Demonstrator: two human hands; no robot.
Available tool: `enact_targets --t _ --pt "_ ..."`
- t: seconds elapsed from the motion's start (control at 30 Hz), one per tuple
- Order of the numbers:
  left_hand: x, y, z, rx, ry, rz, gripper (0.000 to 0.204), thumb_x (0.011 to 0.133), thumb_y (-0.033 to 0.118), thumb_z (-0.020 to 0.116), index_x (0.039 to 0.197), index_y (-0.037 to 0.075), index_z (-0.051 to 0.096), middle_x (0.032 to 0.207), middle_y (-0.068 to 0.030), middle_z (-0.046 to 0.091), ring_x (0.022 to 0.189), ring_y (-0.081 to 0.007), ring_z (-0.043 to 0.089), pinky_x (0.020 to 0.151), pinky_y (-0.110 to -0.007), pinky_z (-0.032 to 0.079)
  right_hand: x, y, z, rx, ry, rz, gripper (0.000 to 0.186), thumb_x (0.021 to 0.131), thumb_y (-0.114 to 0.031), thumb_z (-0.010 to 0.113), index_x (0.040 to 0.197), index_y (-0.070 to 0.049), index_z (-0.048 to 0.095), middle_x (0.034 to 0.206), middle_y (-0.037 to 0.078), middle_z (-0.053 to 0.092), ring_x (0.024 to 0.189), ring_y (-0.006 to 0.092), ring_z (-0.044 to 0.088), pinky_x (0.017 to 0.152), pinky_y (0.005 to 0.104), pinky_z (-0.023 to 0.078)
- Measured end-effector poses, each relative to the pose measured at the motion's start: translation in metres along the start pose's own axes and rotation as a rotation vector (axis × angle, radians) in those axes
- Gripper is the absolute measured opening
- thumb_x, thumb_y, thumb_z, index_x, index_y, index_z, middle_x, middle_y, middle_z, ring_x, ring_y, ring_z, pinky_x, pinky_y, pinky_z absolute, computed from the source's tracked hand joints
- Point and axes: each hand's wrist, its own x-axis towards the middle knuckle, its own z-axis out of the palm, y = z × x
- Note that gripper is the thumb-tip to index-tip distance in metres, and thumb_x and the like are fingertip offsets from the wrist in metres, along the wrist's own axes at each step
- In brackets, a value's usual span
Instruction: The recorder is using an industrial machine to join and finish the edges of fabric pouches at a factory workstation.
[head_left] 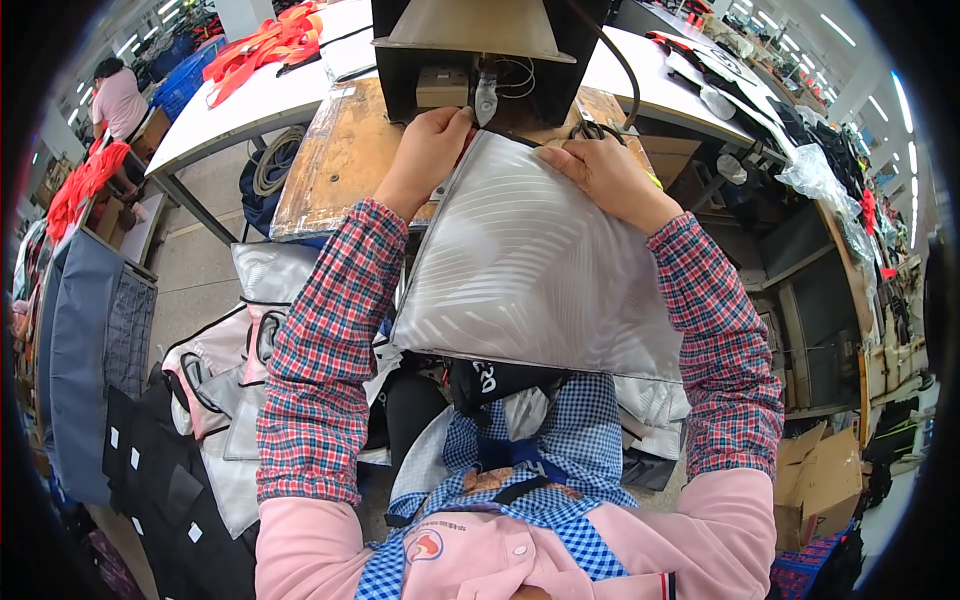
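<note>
A silver-grey fabric panel [520, 260] with curved pale stripes and dark edging hangs from both my hands over my lap. My left hand [432, 152] pinches its upper left corner, right below the metal tip [486, 100] of a machine. On the top edge, further right, my right hand [608, 175] grips the panel with the thumb on its face and the fingers behind, mostly hidden. The dark machine housing [405, 60] stands just beyond my hands, with a pale metal hood [470, 28] above the tip and a small beige box [442, 87] beside it.
The machine sits on a worn wooden table [335, 160]. White tables flank it, with orange-red straps [262, 50] on the left one. More grey and pink pieces [225, 365] and black fabric [165, 490] lie low left. A cardboard box [820, 485] stands low right. Another person [122, 100] sits far left.
</note>
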Motion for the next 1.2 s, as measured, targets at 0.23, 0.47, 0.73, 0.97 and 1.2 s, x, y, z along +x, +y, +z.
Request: enact_targets --t 0.23,0.47,0.73,0.97,1.2 --pt "0.001 -0.004 0.006 0.108 0.093 0.111 0.038 0.097 0.029 0.05 0.081 -0.005 0.06 0.063 -0.0073 0.056 0.059 -0.0143 0.048 0.059 -0.032 0.042 -0.001 0.0 -0.001 -0.025 0.035 -0.027 0.052 0.097 -0.047 0.049 0.093 0.001 0.069 0.07 0.019 0.064 0.061 0.0319 0.061 0.058 0.0395 0.047" --pt "0.002 -0.006 0.007 0.186 0.174 0.12 0.038 0.096 0.028 0.05 0.082 -0.005 0.06 0.063 -0.0155 0.056 0.057 -0.0218 0.049 0.059 -0.035 0.043 0.0 -0.005 -0.004 -0.046 0.0 0.005 0.053 0.097 -0.048 0.048 0.091 0.0 0.069 0.072 0.02 0.064 0.064 0.0326 0.062 0.06 0.0403 0.047" --pt "-0.004 0.006 0.015 0.319 0.26 0.196 0.038 0.097 0.028 0.049 0.081 -0.005 0.06 0.065 -0.0219 0.056 0.058 -0.0326 0.051 0.06 -0.039 0.043 0.003 -0.002 -0.005 -0.09 0.016 0.0 0.057 0.098 -0.05 0.044 0.091 0.001 0.069 0.072 0.021 0.066 0.067 0.0347 0.066 0.064 0.0409 0.051" --pt "0.003 -0.007 0.013 0.314 0.317 0.261 0.039 0.098 0.029 0.047 0.083 -0.004 0.06 0.068 -0.02 0.058 0.06 -0.0312 0.058 0.059 -0.037 0.047 0.001 -0.004 -0.005 -0.075 0.003 0.04 0.055 0.097 -0.05 0.047 0.09 0.0 0.068 0.074 0.02 0.065 0.069 0.035 0.063 0.065 0.0428 0.048" --pt "-0.026 0.002 -0.055 -0.202 0.376 0.055 0.039 0.098 0.036 0.051 0.081 0.001 0.061 0.067 -0.0003 0.054 0.05 -0.0087 0.051 0.05 -0.025 0.047 -0.053 -0.006 -0.032 -0.018 -0.007 0.155 0.052 0.098 -0.047 0.046 0.104 -0.001 0.069 0.087 0.023 0.067 0.082 0.0352 0.066 0.074 0.0433 0.051"
